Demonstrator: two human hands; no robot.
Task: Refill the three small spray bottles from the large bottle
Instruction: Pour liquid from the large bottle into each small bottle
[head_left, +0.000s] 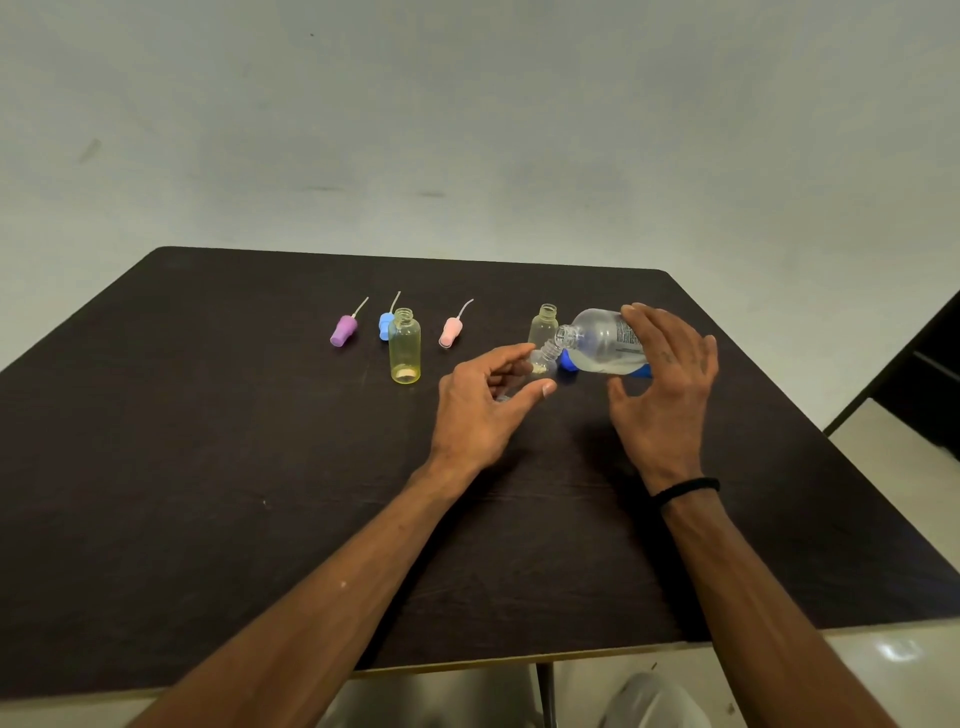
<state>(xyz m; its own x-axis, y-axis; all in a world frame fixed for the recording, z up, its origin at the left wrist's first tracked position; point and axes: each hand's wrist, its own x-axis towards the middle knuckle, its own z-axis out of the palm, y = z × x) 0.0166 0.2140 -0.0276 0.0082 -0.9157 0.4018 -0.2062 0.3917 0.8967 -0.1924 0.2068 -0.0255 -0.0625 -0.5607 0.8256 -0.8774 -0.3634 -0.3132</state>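
My right hand grips the large clear bottle, tipped on its side with its open neck pointing left and down. That neck meets the mouth of a small clear bottle, which my left hand holds between fingers and thumb; most of it is hidden by the fingers. A second small bottle stands uncapped just behind. A yellowish small bottle stands uncapped to the left. Purple, blue and pink spray caps with tubes lie along the far row.
Everything sits on a dark table in front of a pale wall. A blue cap lies under the tipped large bottle. At the right edge stands dark furniture on a pale floor.
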